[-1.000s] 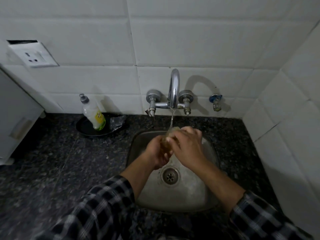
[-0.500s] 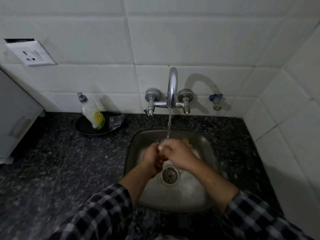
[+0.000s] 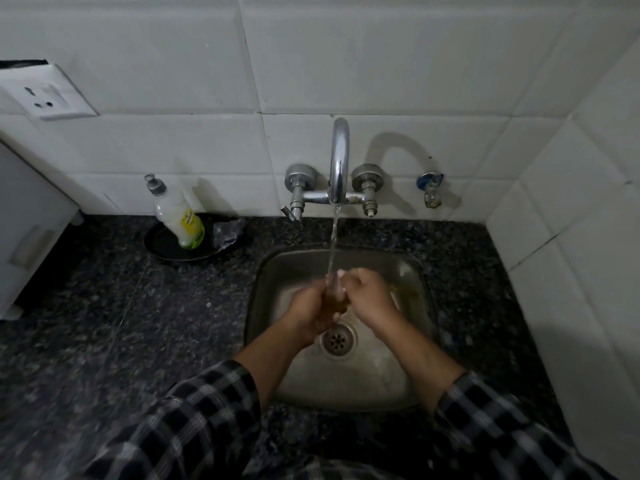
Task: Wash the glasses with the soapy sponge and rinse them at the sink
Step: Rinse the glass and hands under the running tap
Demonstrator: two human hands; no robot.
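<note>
1. Head view: I see both hands low in the sink [image 3: 426,271], under the stream [image 3: 333,244] from the faucet [image 3: 338,157]. A second ago they were nearer the spout.
2. The left hand [image 3: 306,311] grips the amber glass [image 3: 335,301] from below. The right hand [image 3: 370,296] curls its fingers against the upper side, blurred.
3. Water now strikes the glass directly, so I judge this one is being rinsed.
4. A yellowish thing [image 3: 406,289] lies behind the right hand; I can't tell what it is.

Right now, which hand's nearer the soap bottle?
Left. The left hand holds the glass on the side toward the soap bottle; the right hand is beyond the glass.
</note>
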